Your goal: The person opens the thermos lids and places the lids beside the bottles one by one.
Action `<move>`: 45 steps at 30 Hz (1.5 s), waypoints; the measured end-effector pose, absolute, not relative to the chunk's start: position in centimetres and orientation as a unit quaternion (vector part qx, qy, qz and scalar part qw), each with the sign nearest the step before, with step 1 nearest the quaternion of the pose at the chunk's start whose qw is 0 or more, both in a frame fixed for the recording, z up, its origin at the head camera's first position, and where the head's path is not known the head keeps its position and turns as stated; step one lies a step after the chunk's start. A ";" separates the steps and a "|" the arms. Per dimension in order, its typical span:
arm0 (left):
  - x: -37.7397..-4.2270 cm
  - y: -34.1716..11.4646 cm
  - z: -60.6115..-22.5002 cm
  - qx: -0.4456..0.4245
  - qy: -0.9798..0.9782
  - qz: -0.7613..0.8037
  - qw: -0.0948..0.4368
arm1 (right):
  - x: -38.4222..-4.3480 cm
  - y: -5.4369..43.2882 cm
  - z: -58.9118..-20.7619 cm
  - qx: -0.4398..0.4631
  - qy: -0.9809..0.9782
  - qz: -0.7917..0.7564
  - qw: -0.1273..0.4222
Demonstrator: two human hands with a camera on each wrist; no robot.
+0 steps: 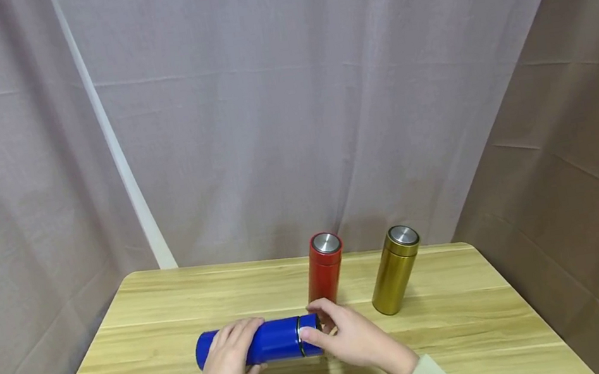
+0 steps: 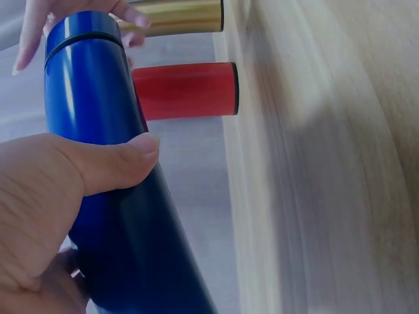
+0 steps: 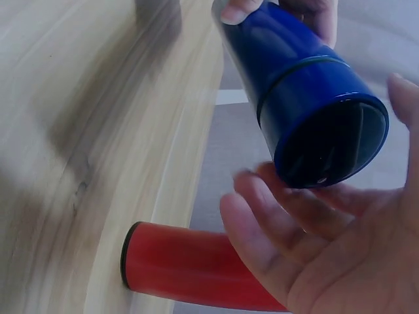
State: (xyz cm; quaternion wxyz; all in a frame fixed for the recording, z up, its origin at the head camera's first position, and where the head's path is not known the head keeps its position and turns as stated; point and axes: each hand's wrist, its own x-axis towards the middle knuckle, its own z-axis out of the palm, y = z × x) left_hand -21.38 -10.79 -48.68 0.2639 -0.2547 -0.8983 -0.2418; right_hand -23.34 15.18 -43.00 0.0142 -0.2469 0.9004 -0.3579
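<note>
A blue thermos bottle (image 1: 277, 339) lies on its side in the air above the table, its lid end toward the right. My left hand (image 1: 228, 363) grips its body, with the thumb (image 2: 124, 163) across the near side in the left wrist view. Beside the lid (image 3: 327, 124) is my right hand (image 1: 355, 336), its fingers (image 3: 281, 216) spread and loosely bent. In the right wrist view its thumb stands apart from the lid; whether a fingertip touches the rim I cannot tell. Just behind the right hand stands a red thermos bottle (image 1: 324, 273), partly hidden by it.
A gold thermos bottle (image 1: 396, 272) stands upright to the right of the red one, its silver lid top facing up. The wooden table (image 1: 177, 300) has its back edge close to a grey curtain (image 1: 249, 156). Another curtain (image 1: 581, 186) hangs on the right.
</note>
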 end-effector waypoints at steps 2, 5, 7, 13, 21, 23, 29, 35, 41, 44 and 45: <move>-21.4 -10.8 -48.6 -0.257 -0.899 -0.238 0.261 | -23.3 15.2 -43.1 -0.250 0.901 -0.354 0.023; -21.3 -10.8 -48.6 -0.256 -0.902 -0.236 0.255 | -23.3 15.2 -43.2 -0.254 0.898 -0.357 0.035; -21.3 -10.8 -48.6 -0.256 -0.903 -0.236 0.253 | -23.3 15.2 -43.3 -0.261 0.896 -0.357 0.035; -21.4 -10.8 -48.7 -0.254 -0.904 -0.229 0.256 | -23.1 15.2 -43.1 -0.287 0.905 -0.314 0.017; -21.2 -10.6 -48.6 -0.249 -0.906 -0.232 0.253 | -22.7 14.9 -43.0 -0.276 0.923 -0.267 0.009; -21.2 -10.6 -48.6 -0.245 -0.907 -0.231 0.253 | -22.7 14.9 -43.0 -0.272 0.925 -0.265 0.005; -21.2 -10.6 -48.6 -0.233 -0.912 -0.233 0.246 | -22.7 14.9 -42.7 -0.271 0.926 -0.264 -0.016; -21.2 -10.9 -48.3 -0.226 -0.921 -0.228 0.219 | -22.8 15.1 -42.6 -0.299 0.929 -0.210 -0.059; -21.3 -11.3 -48.3 -0.185 -0.923 -0.266 0.210 | -23.2 15.6 -43.1 -0.266 0.930 -0.249 -0.052; -21.7 -11.3 -48.5 -0.167 -0.913 -0.309 0.207 | -23.5 15.7 -43.6 -0.252 0.923 -0.287 -0.050; -21.8 -11.3 -48.5 -0.159 -0.910 -0.324 0.205 | -23.6 15.8 -43.8 -0.249 0.920 -0.297 -0.053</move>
